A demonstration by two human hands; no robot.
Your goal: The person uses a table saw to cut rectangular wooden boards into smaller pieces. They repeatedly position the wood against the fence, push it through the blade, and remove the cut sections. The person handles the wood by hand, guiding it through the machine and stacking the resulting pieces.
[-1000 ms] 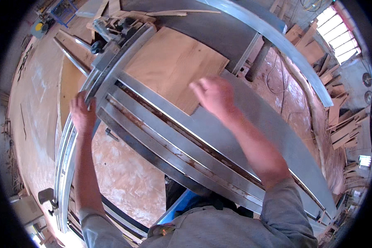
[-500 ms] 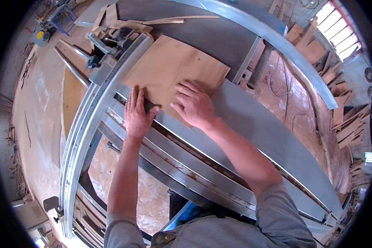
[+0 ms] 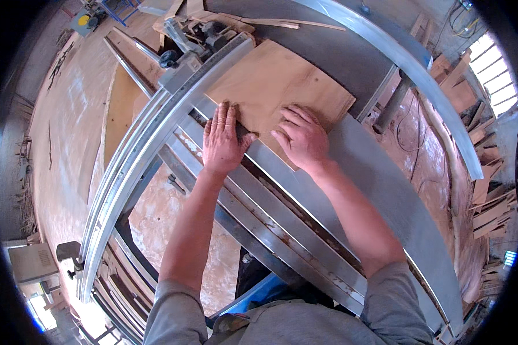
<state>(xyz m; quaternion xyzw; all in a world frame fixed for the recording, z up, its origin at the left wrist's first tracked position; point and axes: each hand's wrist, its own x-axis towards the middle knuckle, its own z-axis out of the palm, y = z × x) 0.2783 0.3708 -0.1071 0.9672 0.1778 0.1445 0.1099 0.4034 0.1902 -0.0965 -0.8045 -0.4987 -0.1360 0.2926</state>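
Now we see both hands pressed flat, fingers spread, gripping nothing: the left hand (image 3: 223,141) at the near corner of a plywood sheet (image 3: 270,86), the right hand (image 3: 303,138) on its near edge, on a grey saw table (image 3: 385,190).

Wood offcuts (image 3: 483,201) lay heaped to my right, a grey cabinet (image 3: 33,262), perhaps metal, sat lower left.

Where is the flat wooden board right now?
In the head view the wooden board lies flat on the grey saw table, upper middle, with the left hand and right hand pressing on its near edge.
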